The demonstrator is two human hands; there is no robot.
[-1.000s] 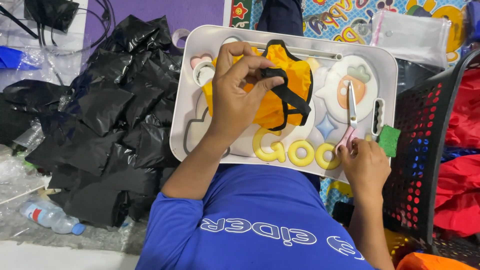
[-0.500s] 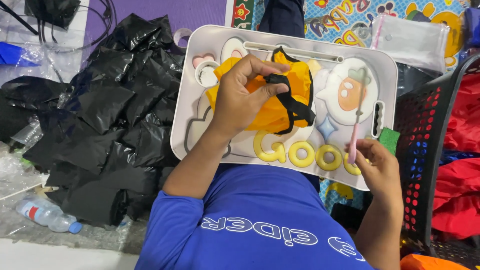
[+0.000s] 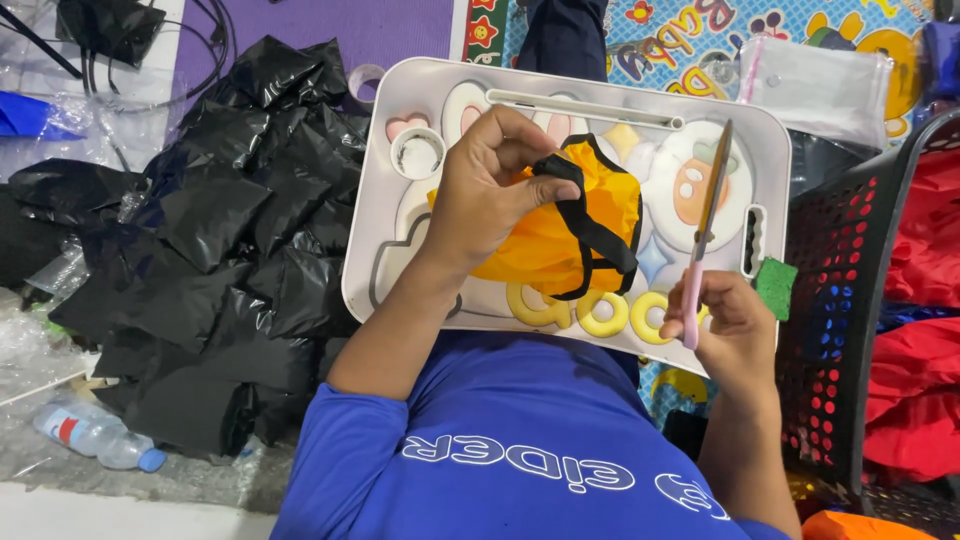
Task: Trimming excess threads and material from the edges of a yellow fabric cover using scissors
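Note:
My left hand (image 3: 488,192) grips a bunched orange fabric piece (image 3: 600,195) with a black strap (image 3: 603,240), pinching the strap's top end between thumb and fingers. The fabric rests on a white lap tray (image 3: 420,95) printed with cartoon shapes. My right hand (image 3: 735,330) is at the tray's near right corner. It holds pink-handled scissors (image 3: 711,195), whose blades are together and point away from me over the tray. The scissors are apart from the fabric, a little to its right.
A heap of black plastic bags (image 3: 220,250) lies to the left, with a plastic bottle (image 3: 95,440) near it. A black mesh basket (image 3: 850,300) and red cloth (image 3: 920,300) are on the right. A clear plastic bag (image 3: 820,85) lies beyond the tray.
My right hand has picked the scissors up off the tray and now holds them raised. My left hand has shifted its grip to the strap's end.

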